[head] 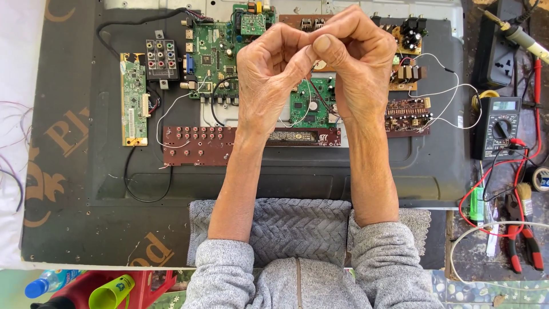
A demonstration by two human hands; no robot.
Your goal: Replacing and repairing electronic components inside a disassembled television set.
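while both fists meet, left hand (269, 63), right hand (357, 54), above green circuit board (311, 103)

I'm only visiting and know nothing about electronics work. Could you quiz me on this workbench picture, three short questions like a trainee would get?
1. True or false: the left hand and right hand are pressed together above the circuit boards.
2. Which tool lies right of the dark panel? A) multimeter B) hammer C) drill
3. Fill in: the long brown board with rows of buttons lies ____ the large green board.

Key
1. True; the fingertips meet over the small green board. Whether they pinch a wire cannot be told.
2. A; the multimeter sits by the red-handled pliers.
3. Below, meaning nearer the person.
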